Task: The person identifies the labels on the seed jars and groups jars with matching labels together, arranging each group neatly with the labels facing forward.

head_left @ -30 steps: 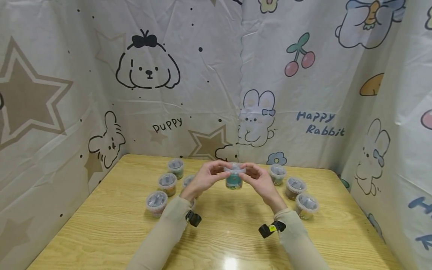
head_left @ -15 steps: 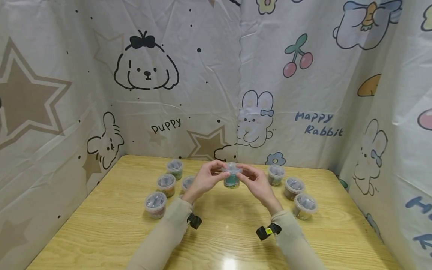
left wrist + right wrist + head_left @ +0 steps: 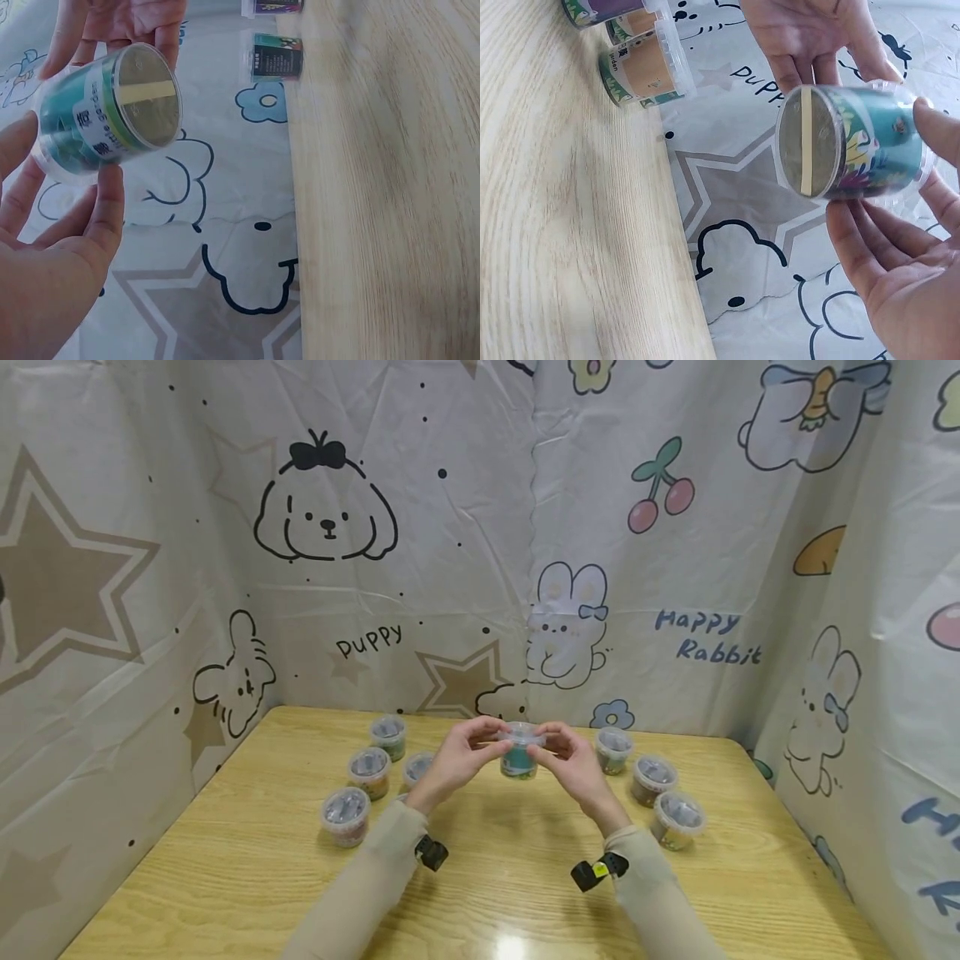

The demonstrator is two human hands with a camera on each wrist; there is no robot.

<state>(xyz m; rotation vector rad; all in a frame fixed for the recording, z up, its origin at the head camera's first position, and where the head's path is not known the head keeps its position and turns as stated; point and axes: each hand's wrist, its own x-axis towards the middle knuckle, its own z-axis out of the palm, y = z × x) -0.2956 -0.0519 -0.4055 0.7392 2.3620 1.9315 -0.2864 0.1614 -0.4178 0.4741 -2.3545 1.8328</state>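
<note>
A small clear plastic tub [image 3: 519,763] with a teal printed label and a clear lid is held up above the table, between both hands. My left hand [image 3: 467,756] grips its left side near the lid, thumb toward me and fingers behind. From the other side my right hand [image 3: 576,767] grips it in the same way. The left wrist view shows the tub [image 3: 79,124] with "little garden" lettering and a pale strip across its base. In the right wrist view, leaf pictures show on the tub [image 3: 877,142]. The lid is partly hidden by fingers.
Left of the hands, several similar lidded tubs [image 3: 369,772] stand on the wooden table [image 3: 247,860], one partly behind the left forearm. To the right, three more tubs [image 3: 654,779] stand in a slanting row. A cartoon-printed cloth [image 3: 465,568] hangs behind and at the sides.
The tub stays raised in both hands, shifting only slightly. The fingers move a little around its lid edge, and the whole view drifts slightly. The other tubs have not moved.
</note>
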